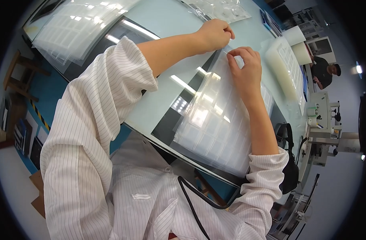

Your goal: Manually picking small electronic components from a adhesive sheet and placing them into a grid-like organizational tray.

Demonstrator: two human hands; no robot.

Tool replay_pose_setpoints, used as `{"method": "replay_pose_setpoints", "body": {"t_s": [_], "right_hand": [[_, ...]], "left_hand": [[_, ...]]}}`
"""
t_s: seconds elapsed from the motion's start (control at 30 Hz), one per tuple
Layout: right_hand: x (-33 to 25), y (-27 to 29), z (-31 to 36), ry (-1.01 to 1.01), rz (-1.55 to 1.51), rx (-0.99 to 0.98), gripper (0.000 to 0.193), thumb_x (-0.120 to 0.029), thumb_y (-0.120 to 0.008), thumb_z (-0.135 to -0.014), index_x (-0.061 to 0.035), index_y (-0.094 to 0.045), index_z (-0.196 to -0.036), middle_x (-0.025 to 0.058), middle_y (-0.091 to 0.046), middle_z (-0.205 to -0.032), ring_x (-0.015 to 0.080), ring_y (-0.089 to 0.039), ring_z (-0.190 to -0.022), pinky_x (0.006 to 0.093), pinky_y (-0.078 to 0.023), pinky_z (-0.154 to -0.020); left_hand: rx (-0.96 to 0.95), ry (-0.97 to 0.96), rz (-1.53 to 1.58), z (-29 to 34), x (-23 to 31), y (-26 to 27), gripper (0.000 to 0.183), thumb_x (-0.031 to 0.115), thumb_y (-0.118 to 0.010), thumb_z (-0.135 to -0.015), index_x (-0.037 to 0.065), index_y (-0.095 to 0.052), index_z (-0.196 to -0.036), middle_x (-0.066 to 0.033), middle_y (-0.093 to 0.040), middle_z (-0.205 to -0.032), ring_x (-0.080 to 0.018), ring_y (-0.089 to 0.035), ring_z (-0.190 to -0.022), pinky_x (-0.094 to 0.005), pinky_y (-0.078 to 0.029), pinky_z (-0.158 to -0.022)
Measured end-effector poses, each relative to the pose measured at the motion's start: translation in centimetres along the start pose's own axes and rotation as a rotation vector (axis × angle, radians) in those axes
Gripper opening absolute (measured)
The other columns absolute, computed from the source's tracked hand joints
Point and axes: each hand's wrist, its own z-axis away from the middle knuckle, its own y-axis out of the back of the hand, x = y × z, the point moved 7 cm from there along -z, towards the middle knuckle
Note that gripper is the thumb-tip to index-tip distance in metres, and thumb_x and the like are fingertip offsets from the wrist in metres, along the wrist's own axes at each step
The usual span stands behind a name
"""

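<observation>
A stack of clear plastic sheets with rows of rectangular pockets [215, 124] lies in front of me on the glass-topped table. Beyond its far corner is my left hand [215, 36], fingers drawn together in a pinch; whatever is between the tips is too small to make out. Close beside it, my right hand [247, 68] curves over the far end of the sheets. Its thumb and forefinger close toward each other at the sheets' edge, where a bit of clear film seems to be caught.
Another pile of clear pocketed sheets [77, 34] covers the table's far left. A clear bag [221, 10] lies at the back. On the right stand a thick stack of translucent sheets [283, 66], white rolls [294, 36] and a black bag [289, 160]. Another person [324, 72] is farther off.
</observation>
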Motion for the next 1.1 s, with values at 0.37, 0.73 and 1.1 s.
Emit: {"method": "replay_pose_setpoints", "body": {"t_s": [0.37, 0.73, 1.1], "right_hand": [[0.9, 2.5, 0.2, -0.085, -0.220, 0.193, 0.013, -0.016, -0.070, -0.094, -0.0047, -0.071, -0.099, 0.0031, -0.069, -0.102, 0.0165, -0.060, -0.095, 0.0292, -0.045, -0.079], [-2.5, 4.6, 1.8, -0.107, -0.143, 0.297, 0.019, -0.002, -0.067, -0.086, 0.0013, -0.063, -0.104, 0.0119, -0.061, -0.105, 0.0283, -0.057, -0.096, 0.0388, -0.048, -0.084], [-4.2, 1.2, 2.9, 0.001, -0.014, 0.041, 0.008, -0.002, -0.068, -0.085, -0.0015, -0.066, -0.093, 0.0135, -0.065, -0.100, 0.0344, -0.058, -0.097, 0.0431, -0.047, -0.087]], "left_hand": [[-0.216, -0.096, 0.077, 1.2, 1.8, -2.3, 0.034, 0.034, -0.057, -0.100, 0.003, -0.070, -0.100, -0.0047, -0.061, -0.087, -0.0116, -0.050, -0.066, -0.0265, -0.044, -0.063], [-0.288, 0.139, 0.495, 2.0, 2.3, -3.1, 0.032, 0.037, -0.064, -0.100, 0.006, -0.066, -0.095, 0.0032, -0.052, -0.074, -0.0077, -0.046, -0.065, -0.0210, -0.039, -0.059], [-0.098, 0.215, 0.442, 2.3, 0.6, -1.6, 0.019, 0.011, -0.058, -0.098, 0.000, -0.061, -0.113, -0.0047, -0.061, -0.095, -0.0120, -0.059, -0.080, -0.0247, -0.050, -0.070]]}}
